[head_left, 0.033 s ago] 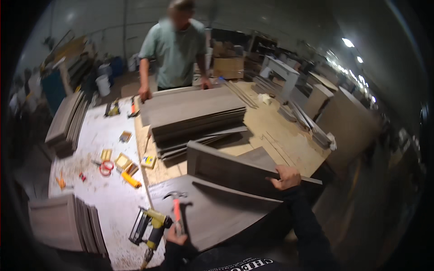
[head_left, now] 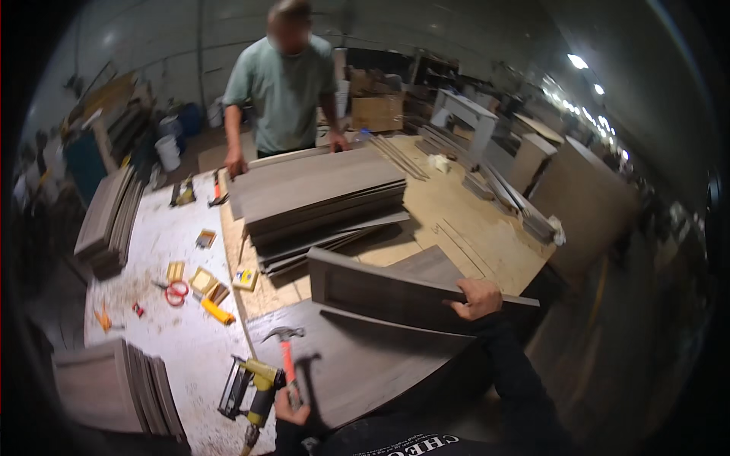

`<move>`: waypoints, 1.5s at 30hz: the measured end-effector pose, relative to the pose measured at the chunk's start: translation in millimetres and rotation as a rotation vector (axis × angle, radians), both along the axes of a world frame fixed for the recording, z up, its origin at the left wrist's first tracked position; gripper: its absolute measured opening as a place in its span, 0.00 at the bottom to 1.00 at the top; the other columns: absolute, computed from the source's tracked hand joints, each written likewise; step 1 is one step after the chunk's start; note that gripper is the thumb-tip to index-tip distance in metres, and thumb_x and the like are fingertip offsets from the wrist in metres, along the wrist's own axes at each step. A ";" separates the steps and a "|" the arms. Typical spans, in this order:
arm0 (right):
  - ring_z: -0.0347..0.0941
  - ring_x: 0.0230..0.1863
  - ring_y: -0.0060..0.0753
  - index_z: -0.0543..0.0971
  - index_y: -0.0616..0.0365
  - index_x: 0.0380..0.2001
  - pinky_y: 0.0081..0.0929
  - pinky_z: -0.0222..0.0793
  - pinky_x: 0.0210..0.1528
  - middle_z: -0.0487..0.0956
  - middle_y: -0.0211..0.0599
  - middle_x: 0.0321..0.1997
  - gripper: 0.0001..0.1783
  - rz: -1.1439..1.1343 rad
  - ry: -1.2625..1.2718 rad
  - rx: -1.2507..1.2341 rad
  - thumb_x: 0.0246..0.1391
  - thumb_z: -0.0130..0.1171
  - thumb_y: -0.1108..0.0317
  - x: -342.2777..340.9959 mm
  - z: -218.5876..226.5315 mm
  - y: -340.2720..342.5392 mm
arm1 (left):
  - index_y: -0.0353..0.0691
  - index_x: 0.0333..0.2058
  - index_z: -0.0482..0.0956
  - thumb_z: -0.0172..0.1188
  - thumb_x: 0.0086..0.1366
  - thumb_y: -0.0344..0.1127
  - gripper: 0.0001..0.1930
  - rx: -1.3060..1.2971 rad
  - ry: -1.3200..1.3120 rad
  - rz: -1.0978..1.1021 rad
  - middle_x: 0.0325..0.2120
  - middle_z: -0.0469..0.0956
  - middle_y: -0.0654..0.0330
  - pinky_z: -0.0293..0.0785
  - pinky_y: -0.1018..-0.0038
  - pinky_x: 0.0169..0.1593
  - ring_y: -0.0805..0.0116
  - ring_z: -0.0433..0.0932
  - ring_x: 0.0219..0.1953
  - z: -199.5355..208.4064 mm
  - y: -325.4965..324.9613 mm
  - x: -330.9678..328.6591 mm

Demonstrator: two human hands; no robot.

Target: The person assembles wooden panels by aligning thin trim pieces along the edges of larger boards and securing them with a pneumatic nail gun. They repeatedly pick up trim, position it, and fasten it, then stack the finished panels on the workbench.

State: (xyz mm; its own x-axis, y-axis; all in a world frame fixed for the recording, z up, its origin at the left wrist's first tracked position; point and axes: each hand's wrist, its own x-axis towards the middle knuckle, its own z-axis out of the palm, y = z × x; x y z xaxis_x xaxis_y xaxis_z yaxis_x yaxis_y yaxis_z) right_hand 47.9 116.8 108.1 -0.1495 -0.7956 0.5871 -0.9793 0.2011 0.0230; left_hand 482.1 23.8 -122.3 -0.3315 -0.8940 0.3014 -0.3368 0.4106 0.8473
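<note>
My left hand (head_left: 291,410) grips a claw hammer (head_left: 287,357) by its red handle, with the head raised over a flat grey-brown wood panel (head_left: 372,372). My right hand (head_left: 477,299) is closed over the top edge of a framed cabinet-door-like panel (head_left: 380,287), thumb on the near face. That panel stands tilted on its long edge above the flat one. A yellow-green and black nail gun (head_left: 263,384) lies just left of my left hand. Beyond the held panel sits a stack of similar panels (head_left: 319,186).
Across the bench a co-worker (head_left: 285,99) has both hands at the stack's far edge. Red scissors (head_left: 176,292), a yellow knife (head_left: 218,311) and small boxes (head_left: 204,280) lie on the white surface (head_left: 190,357). More panels stand at left (head_left: 99,387). Wood strips (head_left: 525,213) lie at right.
The whole view has shifted slightly, so things lie a little left and lower. Both hands keep their holds on the hammer and the panel.
</note>
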 end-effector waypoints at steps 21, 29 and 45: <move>0.74 0.28 0.27 0.78 0.42 0.35 0.25 0.68 0.28 0.77 0.22 0.32 0.12 0.349 -0.263 -0.191 0.42 0.58 0.66 28.2 -36.1 -86.7 | 0.54 0.57 0.57 0.56 0.57 0.38 0.29 -0.472 -0.632 -0.370 0.22 0.75 0.47 0.69 0.60 0.24 0.46 0.75 0.22 255.2 -119.3 -148.8; 0.74 0.28 0.26 0.79 0.44 0.28 0.24 0.67 0.28 0.78 0.21 0.31 0.09 0.210 -0.264 -0.276 0.38 0.62 0.63 -20.3 -35.4 -23.2 | 0.54 0.58 0.57 0.56 0.57 0.36 0.30 -0.378 -0.578 -0.645 0.25 0.76 0.48 0.72 0.64 0.27 0.48 0.76 0.25 257.7 -97.5 -204.9; 0.70 0.36 0.20 0.74 0.56 0.38 0.20 0.65 0.39 0.76 0.29 0.32 0.22 -0.017 -1.091 -0.508 0.36 0.68 0.69 -125.8 -108.0 98.9 | 0.49 0.56 0.61 0.56 0.54 0.32 0.29 -0.463 -0.537 -1.065 0.31 0.78 0.54 0.75 0.69 0.35 0.56 0.79 0.32 264.2 -35.4 -354.0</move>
State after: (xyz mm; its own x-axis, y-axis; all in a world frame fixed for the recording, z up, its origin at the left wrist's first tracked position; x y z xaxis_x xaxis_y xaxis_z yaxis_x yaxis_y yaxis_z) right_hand -77.9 215.7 0.1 -0.7709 -0.5030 0.3908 -0.4311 -0.0396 -0.9014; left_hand 128.1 -11.6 141.9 -0.9922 0.0393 0.1182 0.0852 0.9061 0.4143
